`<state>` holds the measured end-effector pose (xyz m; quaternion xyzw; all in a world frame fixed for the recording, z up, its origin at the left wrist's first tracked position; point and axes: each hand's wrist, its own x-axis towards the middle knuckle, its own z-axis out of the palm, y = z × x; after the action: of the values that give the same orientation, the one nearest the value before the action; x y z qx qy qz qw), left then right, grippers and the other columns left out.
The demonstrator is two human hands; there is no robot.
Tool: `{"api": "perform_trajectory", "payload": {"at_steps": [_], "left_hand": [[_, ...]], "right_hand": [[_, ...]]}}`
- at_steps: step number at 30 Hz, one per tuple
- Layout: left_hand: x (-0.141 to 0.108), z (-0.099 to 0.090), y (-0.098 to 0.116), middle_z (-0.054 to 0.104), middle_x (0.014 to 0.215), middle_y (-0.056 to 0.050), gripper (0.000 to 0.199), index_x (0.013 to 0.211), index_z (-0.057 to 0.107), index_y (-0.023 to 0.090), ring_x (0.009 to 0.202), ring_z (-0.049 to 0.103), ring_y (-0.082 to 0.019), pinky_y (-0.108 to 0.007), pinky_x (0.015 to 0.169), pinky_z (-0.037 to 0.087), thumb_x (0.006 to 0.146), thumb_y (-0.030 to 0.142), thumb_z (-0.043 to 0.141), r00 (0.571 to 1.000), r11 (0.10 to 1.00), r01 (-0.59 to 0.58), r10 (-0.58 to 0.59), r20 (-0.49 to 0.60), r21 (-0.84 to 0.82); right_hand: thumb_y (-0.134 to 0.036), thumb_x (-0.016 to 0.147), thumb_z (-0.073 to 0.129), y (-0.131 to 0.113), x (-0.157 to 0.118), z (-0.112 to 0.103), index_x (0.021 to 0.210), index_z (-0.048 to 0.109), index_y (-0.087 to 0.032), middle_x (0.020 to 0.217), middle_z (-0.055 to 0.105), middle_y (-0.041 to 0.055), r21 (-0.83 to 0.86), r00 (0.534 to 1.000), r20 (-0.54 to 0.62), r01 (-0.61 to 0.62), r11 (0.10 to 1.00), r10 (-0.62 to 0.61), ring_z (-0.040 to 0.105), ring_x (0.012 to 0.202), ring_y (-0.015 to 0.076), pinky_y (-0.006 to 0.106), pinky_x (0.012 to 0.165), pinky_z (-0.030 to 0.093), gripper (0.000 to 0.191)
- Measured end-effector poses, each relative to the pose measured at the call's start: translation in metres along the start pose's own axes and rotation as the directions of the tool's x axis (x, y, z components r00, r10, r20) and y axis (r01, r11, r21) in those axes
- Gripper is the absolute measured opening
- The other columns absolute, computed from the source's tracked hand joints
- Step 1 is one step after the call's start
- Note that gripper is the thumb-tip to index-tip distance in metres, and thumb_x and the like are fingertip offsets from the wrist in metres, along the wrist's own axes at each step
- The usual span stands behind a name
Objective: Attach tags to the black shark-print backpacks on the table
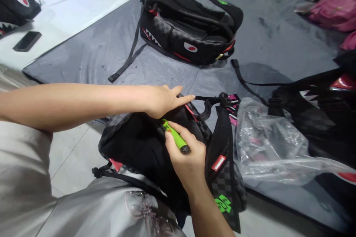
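Note:
A black checkered backpack [133, 144] rests against my lap and the table edge, its dark inside facing up. My right hand [187, 155] is closed around a stubby bright green tool [175, 136] with a dark end, shaped like a thick marker. The tip of that tool points into the bag and is hidden near my left wrist. Across the bag's far edge lies my left hand [164, 100], at least two fingers stretched out and its thumb out of sight. One shoulder strap [222, 133] with a red label hangs at the bag's right side.
Another black bag [191, 33] with a red-and-white eye stands on the grey-covered table [91, 59]. Clear plastic wrapping [269, 144] and further black bags [314, 114] lie on the right. At the left are a phone [27, 41] and more bags [16, 0]; pink bags [333, 9] sit far right.

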<state>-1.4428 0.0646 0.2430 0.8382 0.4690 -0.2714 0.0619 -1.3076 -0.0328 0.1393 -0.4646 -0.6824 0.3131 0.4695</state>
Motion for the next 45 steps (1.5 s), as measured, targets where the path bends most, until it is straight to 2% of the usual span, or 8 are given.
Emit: {"api": "perform_trajectory", "payload": {"at_steps": [11, 14, 17, 20, 26, 33, 36, 45], "left_hand": [[-0.001, 0.012, -0.011, 0.01, 0.166, -0.013, 0.11, 0.157, -0.008, 0.035, 0.129, 0.05, -0.036, -0.038, 0.092, 0.05, 0.075, 0.015, 0.062, 0.997, 0.998, -0.044, 0.047, -0.067, 0.045], [0.0, 0.013, -0.013, 0.008, 0.167, -0.012, 0.111, 0.157, -0.009, 0.036, 0.132, 0.047, -0.035, -0.037, 0.091, 0.051, 0.074, 0.014, 0.062, 0.996, 0.998, -0.049, 0.052, -0.066, 0.04], [-0.001, 0.014, -0.012, 0.008, 0.167, -0.01, 0.111, 0.157, -0.008, 0.038, 0.132, 0.046, -0.035, -0.037, 0.09, 0.051, 0.074, 0.012, 0.061, 0.997, 0.999, -0.036, 0.037, -0.072, 0.024], [-0.002, 0.013, -0.011, 0.011, 0.166, -0.01, 0.109, 0.157, -0.005, 0.039, 0.13, 0.047, -0.035, -0.038, 0.091, 0.052, 0.074, 0.01, 0.06, 0.996, 1.0, -0.024, 0.024, -0.086, -0.001], [-0.005, 0.015, -0.01, 0.013, 0.166, -0.013, 0.108, 0.158, -0.005, 0.035, 0.128, 0.051, -0.034, -0.037, 0.088, 0.053, 0.073, 0.006, 0.057, 0.994, 0.999, -0.038, 0.041, -0.1, 0.036], [-0.005, 0.018, -0.01, 0.015, 0.165, -0.015, 0.109, 0.158, -0.002, 0.034, 0.121, 0.056, -0.032, -0.039, 0.089, 0.054, 0.07, 0.002, 0.055, 0.989, 0.997, -0.045, 0.054, -0.139, 0.066], [-0.004, 0.02, -0.009, 0.014, 0.166, -0.013, 0.112, 0.158, -0.004, 0.035, 0.121, 0.056, -0.032, -0.037, 0.084, 0.055, 0.069, 0.002, 0.055, 0.99, 0.998, -0.04, 0.048, -0.132, 0.058], [-0.003, 0.021, -0.01, 0.014, 0.166, -0.01, 0.114, 0.157, -0.006, 0.038, 0.121, 0.055, -0.033, -0.035, 0.079, 0.057, 0.069, 0.003, 0.056, 0.987, 0.999, -0.041, 0.045, -0.156, 0.027]], "right_hand": [[-0.023, 0.086, 0.062, -0.021, 0.004, -0.019, 0.099, 0.072, -0.025, 0.098, 0.077, -0.0004, 0.154, 0.998, 0.066, -0.006, 0.988, -0.004, 0.073, 0.087, 0.0182, 0.031, 0.083, 0.059, 0.016], [-0.019, 0.091, 0.052, -0.022, 0.006, -0.069, 0.102, 0.068, -0.027, 0.108, 0.074, 0.0021, 0.094, 0.956, -0.281, 0.11, 0.989, -0.079, 0.07, 0.103, 0.0233, 0.041, 0.091, 0.057, 0.021], [-0.017, 0.091, 0.046, 0.019, 0.029, -0.118, 0.121, 0.058, -0.025, 0.106, 0.072, 0.0072, -0.204, 0.762, -0.619, 0.077, 0.976, -0.19, 0.069, 0.102, 0.0259, 0.046, 0.092, 0.055, 0.034], [-0.014, 0.086, 0.049, 0.09, 0.071, -0.142, 0.114, 0.065, -0.016, 0.106, 0.072, 0.012, -0.576, 0.96, -0.279, -0.177, 0.798, 0.012, 0.067, 0.104, 0.0277, 0.042, 0.097, 0.05, 0.032], [-0.009, 0.088, 0.052, 0.162, 0.151, -0.116, 0.119, 0.063, -0.008, 0.127, 0.061, 0.0221, -0.9, 0.903, 0.001, -0.186, 0.393, 0.429, 0.059, 0.119, 0.031, 0.037, 0.096, 0.047, 0.033], [-0.016, 0.093, 0.049, 0.149, 0.164, -0.072, 0.114, 0.065, -0.021, 0.125, 0.064, 0.0101, -0.863, 0.915, 0.182, -0.027, 0.504, 0.361, 0.058, 0.119, 0.0234, 0.029, 0.09, 0.048, 0.027], [-0.022, 0.098, 0.042, 0.153, 0.175, -0.082, 0.12, 0.061, -0.014, 0.121, 0.063, 0.0169, -0.874, 0.93, -0.022, -0.196, 0.444, 0.368, 0.062, 0.111, 0.0279, 0.035, 0.088, 0.049, 0.03], [-0.044, 0.08, 0.076, 0.163, 0.215, -0.079, 0.118, 0.064, -0.014, 0.126, 0.061, 0.0178, -0.784, 0.776, -0.038, -0.414, 0.462, 0.63, 0.063, 0.115, 0.0301, 0.033, 0.089, 0.049, 0.05]]}}
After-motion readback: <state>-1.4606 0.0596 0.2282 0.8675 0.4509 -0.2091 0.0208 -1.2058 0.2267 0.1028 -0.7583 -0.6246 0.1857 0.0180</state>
